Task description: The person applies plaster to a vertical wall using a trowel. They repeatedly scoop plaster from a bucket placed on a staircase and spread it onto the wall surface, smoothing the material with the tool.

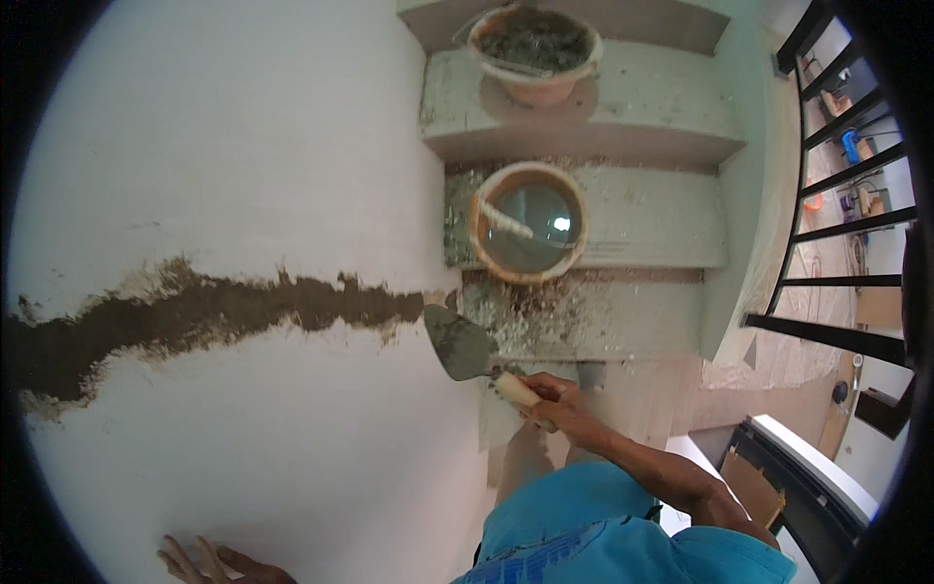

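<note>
My right hand [555,402] is closed around the pale handle of a trowel [459,343]. The pointed blade is smeared with grey mortar, and its tip is at the right end of a dark mortar strip [243,307] on the white wall [243,146]. That strip runs left across the wall with ragged edges. At the lower left my left hand [219,565] is at the wall with its fingers spread, holding nothing; part of it lies beyond the picture's edge.
A round bucket of cloudy water [530,255] with a pale stick-like thing in it stands on a stair step. One step higher is a bucket of dark mortar [538,44]. Crumbs of mortar litter the steps [642,209]. A black railing [846,238] borders the right side.
</note>
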A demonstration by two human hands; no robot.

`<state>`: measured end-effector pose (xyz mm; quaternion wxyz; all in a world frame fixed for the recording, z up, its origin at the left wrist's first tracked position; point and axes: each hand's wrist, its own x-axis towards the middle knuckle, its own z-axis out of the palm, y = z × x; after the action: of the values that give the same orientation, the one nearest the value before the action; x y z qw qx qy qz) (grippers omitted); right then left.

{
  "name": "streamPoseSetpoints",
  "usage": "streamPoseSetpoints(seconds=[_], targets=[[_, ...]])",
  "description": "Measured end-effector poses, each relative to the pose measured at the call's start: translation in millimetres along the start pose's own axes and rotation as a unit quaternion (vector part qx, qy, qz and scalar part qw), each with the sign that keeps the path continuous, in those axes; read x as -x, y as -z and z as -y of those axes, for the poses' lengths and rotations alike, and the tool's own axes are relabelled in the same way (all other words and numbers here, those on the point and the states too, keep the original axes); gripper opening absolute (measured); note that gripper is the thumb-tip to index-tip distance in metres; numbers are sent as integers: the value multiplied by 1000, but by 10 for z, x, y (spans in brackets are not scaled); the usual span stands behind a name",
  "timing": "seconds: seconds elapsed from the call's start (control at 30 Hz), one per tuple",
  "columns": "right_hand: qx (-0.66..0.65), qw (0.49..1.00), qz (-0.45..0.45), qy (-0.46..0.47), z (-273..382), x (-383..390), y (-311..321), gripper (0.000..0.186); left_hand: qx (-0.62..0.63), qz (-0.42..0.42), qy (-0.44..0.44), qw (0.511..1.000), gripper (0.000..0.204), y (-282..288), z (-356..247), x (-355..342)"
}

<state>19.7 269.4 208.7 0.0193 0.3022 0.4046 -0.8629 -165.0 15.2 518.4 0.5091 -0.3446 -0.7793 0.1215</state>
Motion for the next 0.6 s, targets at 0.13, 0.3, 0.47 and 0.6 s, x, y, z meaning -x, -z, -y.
streamPoseSetpoints(seconds=[0.13, 0.3, 0.47, 0.6], targets=[[91, 989, -116, 35, 623, -5, 494, 41, -60, 13, -18, 998, 25, -6, 185, -219], [216, 927, -232, 200, 1767, -220, 1004, 39, -108, -8, 36, 993, 34, -40, 289, -420], [514, 665, -342, 421, 3026, -941, 1795, 32, -118, 20, 74, 990, 41, -124, 277, -397], [671, 532, -352, 378, 3788, -1437, 1944, 34, -122, 28, 77, 989, 40, -136, 293, -380]])
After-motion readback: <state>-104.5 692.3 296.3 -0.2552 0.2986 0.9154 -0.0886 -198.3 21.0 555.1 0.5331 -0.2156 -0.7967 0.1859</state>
